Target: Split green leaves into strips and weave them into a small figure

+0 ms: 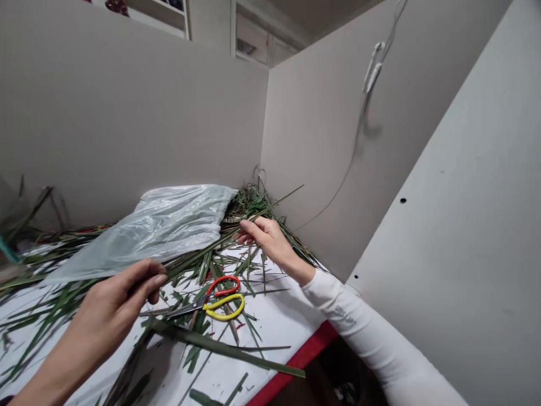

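Observation:
My left hand (122, 296) is closed, thumb against fingers, on one end of a long green leaf strip (198, 255). The strip runs up to the right to my right hand (268, 239), which pinches it farther along; its thin tip points past the fingers toward the corner. Below the strip lie scissors (224, 300) with one red and one yellow handle, their blades pointing left among cut leaf pieces. A broad dark green leaf (228, 347) lies across the table in front of them.
A translucent plastic bag (169, 220) covers leaves behind my hands. More leaves heap up in the corner (253, 200). Grey panels (127, 107) wall the table, and a white cable (357, 132) hangs on the right. The white tabletop (291, 318) has a red edge (296, 363).

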The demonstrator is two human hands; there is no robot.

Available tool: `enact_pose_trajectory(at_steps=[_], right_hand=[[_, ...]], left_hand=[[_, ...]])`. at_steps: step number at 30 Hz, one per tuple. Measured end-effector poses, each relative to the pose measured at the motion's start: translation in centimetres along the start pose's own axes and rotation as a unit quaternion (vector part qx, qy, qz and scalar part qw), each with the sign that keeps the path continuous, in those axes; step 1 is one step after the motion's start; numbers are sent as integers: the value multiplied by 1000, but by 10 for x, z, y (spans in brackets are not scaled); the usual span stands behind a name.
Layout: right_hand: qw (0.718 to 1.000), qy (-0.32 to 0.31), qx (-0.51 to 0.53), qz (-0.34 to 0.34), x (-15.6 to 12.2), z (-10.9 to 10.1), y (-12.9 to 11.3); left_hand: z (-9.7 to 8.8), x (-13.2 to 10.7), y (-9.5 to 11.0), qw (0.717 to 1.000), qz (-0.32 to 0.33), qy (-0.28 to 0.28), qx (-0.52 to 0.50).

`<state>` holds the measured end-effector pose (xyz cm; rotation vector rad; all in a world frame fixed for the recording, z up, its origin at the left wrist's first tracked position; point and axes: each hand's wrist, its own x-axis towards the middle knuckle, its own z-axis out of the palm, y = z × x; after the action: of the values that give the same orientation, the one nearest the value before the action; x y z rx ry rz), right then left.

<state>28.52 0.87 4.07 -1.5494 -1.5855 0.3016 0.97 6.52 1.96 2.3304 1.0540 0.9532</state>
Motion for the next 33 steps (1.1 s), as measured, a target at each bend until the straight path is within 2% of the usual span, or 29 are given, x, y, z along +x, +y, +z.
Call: enact_pose_trajectory(at_steps=[2,3,5,7,9,11,14,16,19,25,28,33], right_hand=[[988,-59,-144,-9,8,-21,9],[972,-85,-218,-2,12,-32,15],[925,-134,-354,31,18,-53,28],[866,-178,-463,66,20,-70,40],[809,-213,-541,92,18,-84,50],[765,-237,-590,107,14,-94,56],[731,-263,-619,112,10,-100,61],[726,-275,-622,106,9,-99,61],[731,-288,-613,85,11,-87,54],[780,-290,-554,-16,5,-36,15],[796,-293,-528,-48,0,-13,-3],[810,-292,-503,-68,3,13,-9]], left_hand=[[-2,6,-9,999,-24,-11,18],[-3,8,-13,999,-38,-15,26],[-4,11,-18,998,-57,-20,35],[-5,13,-20,997,-65,-16,32],[-5,13,-18,998,-63,-11,17],[-4,12,-14,998,-66,-18,-4],[-3,9,-10,996,-82,-8,-36],[-1,7,-8,994,-93,10,-49],[1,4,-8,993,-105,22,-55],[3,1,-13,993,-110,15,-35],[2,1,-16,995,-101,-1,-13],[0,1,-19,995,-95,-3,-15]])
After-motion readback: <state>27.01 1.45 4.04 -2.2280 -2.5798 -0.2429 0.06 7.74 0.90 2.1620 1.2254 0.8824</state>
